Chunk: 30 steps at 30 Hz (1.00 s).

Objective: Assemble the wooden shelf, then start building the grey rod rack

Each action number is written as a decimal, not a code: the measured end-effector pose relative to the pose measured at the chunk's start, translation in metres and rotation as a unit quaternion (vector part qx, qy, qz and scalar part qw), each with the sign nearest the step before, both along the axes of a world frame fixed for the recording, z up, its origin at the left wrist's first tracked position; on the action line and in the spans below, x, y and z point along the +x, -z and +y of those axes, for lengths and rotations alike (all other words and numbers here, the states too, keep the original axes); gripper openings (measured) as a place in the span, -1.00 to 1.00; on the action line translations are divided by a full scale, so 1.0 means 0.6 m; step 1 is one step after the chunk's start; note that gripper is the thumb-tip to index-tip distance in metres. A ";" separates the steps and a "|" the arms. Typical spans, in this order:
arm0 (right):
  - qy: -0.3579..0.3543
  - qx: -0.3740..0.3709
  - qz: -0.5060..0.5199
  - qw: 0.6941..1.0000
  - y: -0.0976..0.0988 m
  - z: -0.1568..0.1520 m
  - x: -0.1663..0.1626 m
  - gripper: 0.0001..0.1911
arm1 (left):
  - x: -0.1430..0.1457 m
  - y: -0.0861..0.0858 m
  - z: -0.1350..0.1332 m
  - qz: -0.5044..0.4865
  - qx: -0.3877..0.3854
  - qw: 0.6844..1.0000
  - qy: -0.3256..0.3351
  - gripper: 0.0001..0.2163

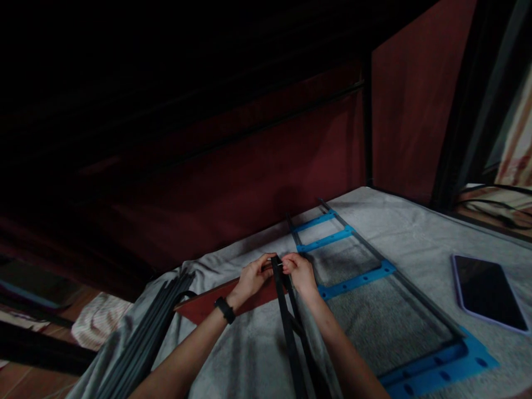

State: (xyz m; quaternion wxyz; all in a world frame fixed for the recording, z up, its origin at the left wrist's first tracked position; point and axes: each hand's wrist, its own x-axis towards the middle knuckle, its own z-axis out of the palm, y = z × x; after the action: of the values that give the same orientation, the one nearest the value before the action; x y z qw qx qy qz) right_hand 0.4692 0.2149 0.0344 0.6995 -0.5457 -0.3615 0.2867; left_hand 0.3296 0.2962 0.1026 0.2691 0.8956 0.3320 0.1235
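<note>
My left hand (pixel 253 277), with a black band (pixel 225 310) at its wrist, is closed on the far end of a long black strip (pixel 286 332). The strip runs back toward me, with a second dark length beside it. Just right of that end, my right hand (pixel 300 272) pinches a small, thin, pale piece (pixel 280 264) against it. This piece is too small to name. Beneath my left hand lies a reddish-brown board (pixel 203 308). Right of my right forearm is a ladder-like frame of dark rods and blue perforated strips (pixel 357 281).
The grey cloth (pixel 411 233) covers the surface. A bundle of grey rods (pixel 145 338) lies at the left. A phone (pixel 490 291) in a pale purple case rests at the right. Dark red panels (pixel 266 183) rise behind. Cables (pixel 494 202) lie beyond the right edge.
</note>
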 end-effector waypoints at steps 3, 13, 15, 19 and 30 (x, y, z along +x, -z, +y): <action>0.017 -0.019 -0.018 1.000 0.001 0.003 -0.010 -0.78 | -0.002 0.003 -0.001 -0.001 0.010 1.000 -0.011 -0.52; 0.023 -0.017 0.023 0.999 0.013 0.003 -0.019 -0.77 | -0.011 0.014 -0.009 0.000 0.015 1.000 -0.022 -0.50; 0.002 -0.014 0.022 1.000 0.010 0.000 -0.011 -0.79 | -0.010 0.014 -0.008 -0.003 0.013 1.000 -0.019 -0.51; -0.031 -0.017 0.008 0.999 0.000 -0.005 0.001 -0.82 | -0.008 0.007 -0.008 -0.005 0.014 1.000 -0.015 -0.55; -0.046 -0.020 -0.008 0.999 0.004 -0.006 0.009 -0.76 | -0.013 0.009 -0.014 -0.006 0.043 0.999 -0.015 -0.55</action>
State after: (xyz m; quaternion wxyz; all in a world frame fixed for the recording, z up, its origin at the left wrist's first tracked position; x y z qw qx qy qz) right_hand 0.4745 0.2113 0.0322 0.6717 -0.5448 -0.3861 0.3208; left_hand 0.3218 0.2876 0.0973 0.2302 0.9007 0.3378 0.1470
